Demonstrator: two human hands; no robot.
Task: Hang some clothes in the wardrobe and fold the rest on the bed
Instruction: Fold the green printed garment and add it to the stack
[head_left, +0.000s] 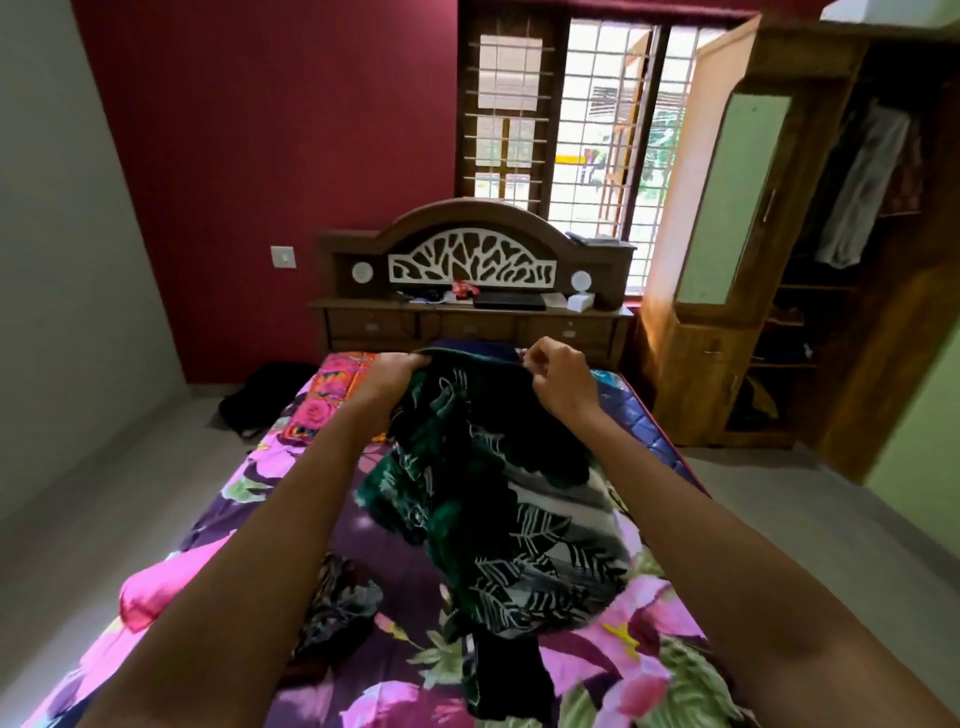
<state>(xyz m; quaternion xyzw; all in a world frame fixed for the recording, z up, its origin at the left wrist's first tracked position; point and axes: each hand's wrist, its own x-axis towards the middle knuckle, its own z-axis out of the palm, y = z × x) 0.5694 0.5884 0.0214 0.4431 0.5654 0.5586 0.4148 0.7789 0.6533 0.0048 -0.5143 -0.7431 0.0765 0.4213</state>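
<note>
A dark green garment with a white leaf print (498, 499) hangs in the air over the bed (218, 525), its lower part drooping onto the floral bedsheet. My left hand (395, 371) grips its top edge on the left, and my right hand (556, 376) pinches the same edge on the right. Both arms are stretched forward. Another dark crumpled garment (337, 603) lies on the sheet below my left forearm. The wooden wardrobe (810, 249) stands at the right with its door open; light clothes (862, 187) hang inside.
A carved wooden headboard (472, 260) with a shelf of small items stands at the bed's far end, under a barred window (587, 119). A dark bag (270, 395) lies on the floor left of the bed. The grey floor (104, 493) runs along both sides.
</note>
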